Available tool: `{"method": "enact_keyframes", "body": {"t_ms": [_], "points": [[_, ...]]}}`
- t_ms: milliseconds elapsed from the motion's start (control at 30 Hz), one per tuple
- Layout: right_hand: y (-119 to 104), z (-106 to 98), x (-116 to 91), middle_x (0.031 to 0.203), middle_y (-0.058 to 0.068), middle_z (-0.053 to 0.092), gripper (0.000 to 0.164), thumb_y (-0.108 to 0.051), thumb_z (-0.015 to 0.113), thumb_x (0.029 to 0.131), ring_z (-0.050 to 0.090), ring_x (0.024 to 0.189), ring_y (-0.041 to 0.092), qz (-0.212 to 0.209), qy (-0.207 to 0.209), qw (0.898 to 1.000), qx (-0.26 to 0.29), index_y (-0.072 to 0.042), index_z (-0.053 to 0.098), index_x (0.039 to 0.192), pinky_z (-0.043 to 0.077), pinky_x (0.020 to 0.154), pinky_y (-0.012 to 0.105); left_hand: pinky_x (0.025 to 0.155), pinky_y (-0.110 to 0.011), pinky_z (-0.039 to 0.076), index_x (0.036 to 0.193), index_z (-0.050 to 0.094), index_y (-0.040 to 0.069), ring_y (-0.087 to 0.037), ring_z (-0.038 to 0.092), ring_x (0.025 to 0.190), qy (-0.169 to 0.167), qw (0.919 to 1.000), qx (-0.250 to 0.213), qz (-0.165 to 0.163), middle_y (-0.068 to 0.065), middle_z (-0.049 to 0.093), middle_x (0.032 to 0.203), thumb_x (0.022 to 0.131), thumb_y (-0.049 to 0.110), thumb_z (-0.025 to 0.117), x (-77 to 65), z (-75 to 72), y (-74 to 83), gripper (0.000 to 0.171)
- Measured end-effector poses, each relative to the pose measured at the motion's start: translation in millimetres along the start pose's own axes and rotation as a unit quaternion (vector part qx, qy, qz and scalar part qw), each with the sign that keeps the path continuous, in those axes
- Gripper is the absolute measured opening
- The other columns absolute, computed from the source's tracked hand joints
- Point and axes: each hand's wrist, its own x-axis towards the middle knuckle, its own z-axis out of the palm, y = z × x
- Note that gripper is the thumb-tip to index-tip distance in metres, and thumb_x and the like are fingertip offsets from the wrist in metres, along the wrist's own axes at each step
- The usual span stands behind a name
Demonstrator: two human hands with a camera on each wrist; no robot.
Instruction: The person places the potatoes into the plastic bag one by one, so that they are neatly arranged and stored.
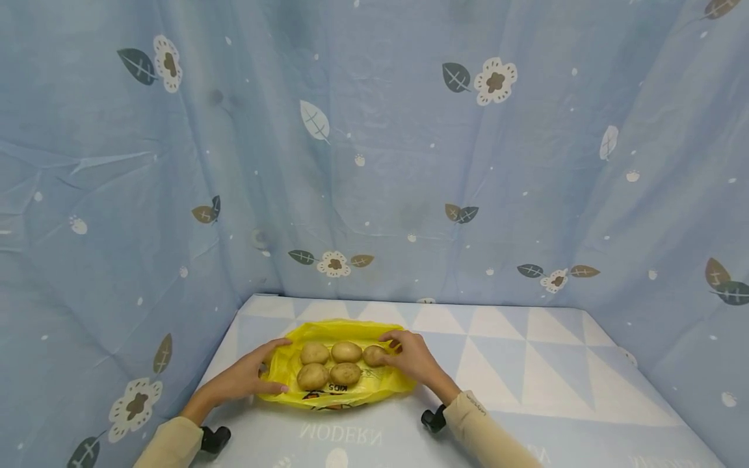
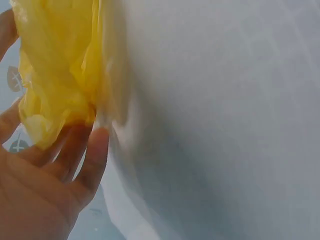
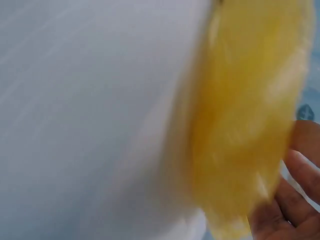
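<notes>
A yellow plastic bag [image 1: 374,394] lies spread open on the table, with several potatoes [image 1: 313,376] in two rows on it. At the bag's left end my left hand [image 1: 248,375] curves round the gathered plastic, thumb toward the near side and forefinger toward the far side. The left wrist view shows its fingers [image 2: 75,145] against the crumpled yellow film. My right hand [image 1: 411,355] curves over the bag's right end, thumb and forefinger right by the rightmost potato [image 1: 374,355]. Its other fingers [image 3: 302,170] lie along the plastic in the right wrist view.
The table [image 1: 526,383] has a white and pale blue cloth with triangles and lettering. A blue curtain [image 1: 386,169] with leaves and flowers hangs behind it and along both sides. Dark wrist cameras [image 1: 215,440] are worn on both wrists.
</notes>
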Motion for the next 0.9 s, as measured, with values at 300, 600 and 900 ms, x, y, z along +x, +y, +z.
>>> {"method": "enact_keyframes", "body": {"t_ms": [300,600,900], "points": [[23.0,-74.3,-41.7,0.115,0.002,0.072,0.034,-0.013,0.086,0.085,0.07,0.098,0.029,0.041,0.111,0.993,-0.031,-0.015,0.075,0.117,0.06,0.076,0.031,0.084,-0.044,0.053,0.15,0.05,0.016,-0.029,0.06,0.115,0.121,0.9877,0.084,0.052,-0.013,0.052,0.148,0.097,0.047,0.07,9.2,-10.8,12.5,0.065],[42.5,-149.7,-98.4,0.144,0.018,0.058,0.039,-0.02,0.082,0.091,0.067,0.109,0.033,0.028,0.169,0.981,-0.093,-0.007,0.072,0.125,0.06,0.083,0.042,0.089,-0.053,0.054,0.146,0.053,0.013,-0.032,0.062,0.115,0.18,0.9557,0.184,0.143,-0.012,0.053,0.147,0.101,0.035,0.068,14.1,-17.0,41.2,0.052],[36.2,-192.8,-142.7,0.163,0.022,0.033,0.063,-0.045,0.073,0.095,0.045,0.134,0.053,0.074,0.163,0.97,-0.162,-0.006,0.058,0.143,0.045,0.093,0.071,0.103,-0.067,0.042,0.157,0.041,0.01,-0.047,0.043,0.138,0.213,0.887,0.371,0.174,-0.023,0.033,0.162,0.091,0.036,0.079,9.7,-14.9,53.7,0.08]]}}
